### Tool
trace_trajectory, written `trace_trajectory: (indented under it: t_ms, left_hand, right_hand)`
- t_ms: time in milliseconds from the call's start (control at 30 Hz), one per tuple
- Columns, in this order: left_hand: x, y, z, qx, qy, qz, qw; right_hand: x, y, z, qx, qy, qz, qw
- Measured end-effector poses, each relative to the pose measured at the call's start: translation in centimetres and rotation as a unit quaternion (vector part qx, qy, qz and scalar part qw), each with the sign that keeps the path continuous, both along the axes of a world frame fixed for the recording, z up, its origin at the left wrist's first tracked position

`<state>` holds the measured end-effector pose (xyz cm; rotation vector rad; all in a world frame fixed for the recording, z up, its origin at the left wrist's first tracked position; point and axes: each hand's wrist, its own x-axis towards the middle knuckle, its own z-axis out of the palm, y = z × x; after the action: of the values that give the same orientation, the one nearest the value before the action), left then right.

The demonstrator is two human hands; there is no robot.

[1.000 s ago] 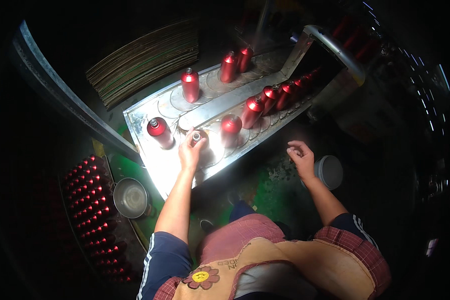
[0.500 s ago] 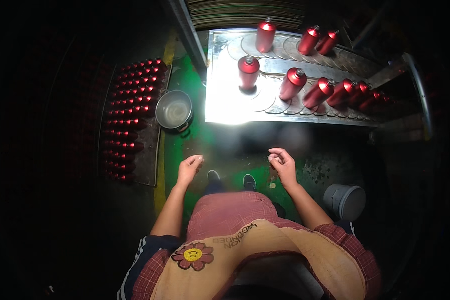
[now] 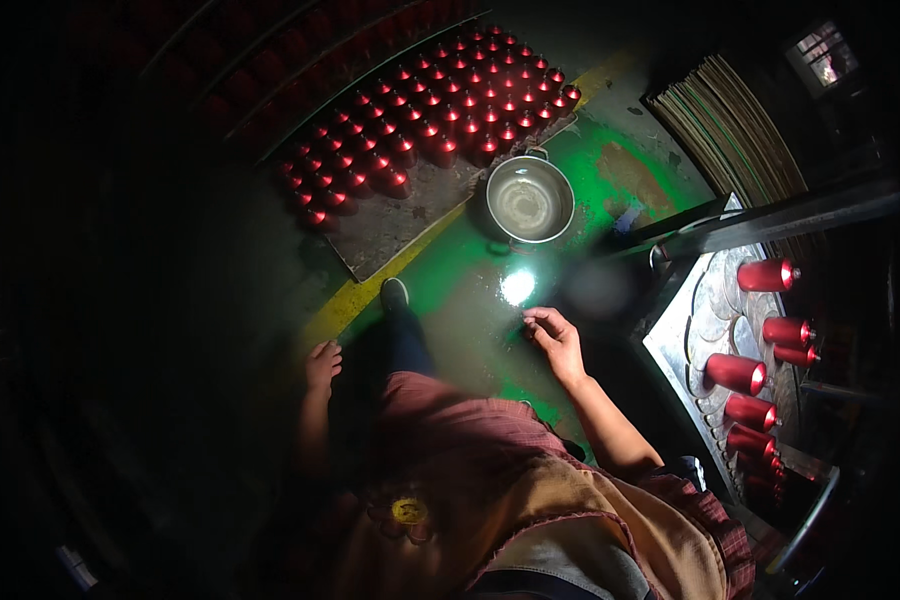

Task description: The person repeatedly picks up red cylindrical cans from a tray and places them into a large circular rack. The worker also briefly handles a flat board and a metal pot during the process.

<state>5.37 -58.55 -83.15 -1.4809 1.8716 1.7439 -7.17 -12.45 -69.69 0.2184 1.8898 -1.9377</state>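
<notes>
My right hand (image 3: 555, 342) hovers above the green floor, fingers loosely bent, thumb a little apart from them, nothing visible in it. Nearest to it is a round metal pot (image 3: 530, 199) with side handles, standing on the floor farther off. My left hand (image 3: 323, 365) hangs in shadow at the left, its fingers slightly curled and no object showing in it. Beyond it, many shiny red metal bottles (image 3: 430, 129) stand in rows on a dark board (image 3: 395, 225). Neither hand touches any of them.
On the right is a metal conveyor table (image 3: 678, 338) of overlapping plates, carrying several red bottles (image 3: 735, 373). A dark post (image 3: 780, 218) crosses its far corner. Stacked sheets (image 3: 730, 140) stand behind. A yellow line (image 3: 355, 300) runs along the floor beside the board.
My view has turned left: the conveyor table now sits at the right, and the pot and bottle rows lie ahead. One foot has stepped forward. Both hands stay free of objects.
</notes>
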Motion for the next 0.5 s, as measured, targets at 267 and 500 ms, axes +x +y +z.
trace_trajectory:
  t_ms: [267, 500]
  left_hand:
    - [-19.0, -16.0, -13.6, -0.071, -0.053, -0.075, 0.993]
    - [-34.0, -24.2, -29.7, -0.312, 0.089, -0.243, 0.914]
  right_hand:
    - [-18.3, -20.1, -7.7, 0.252, 0.081, 0.285, 0.921]
    - [-36.2, -33.8, -33.1, 0.436, 0.251, 0.355, 0.788]
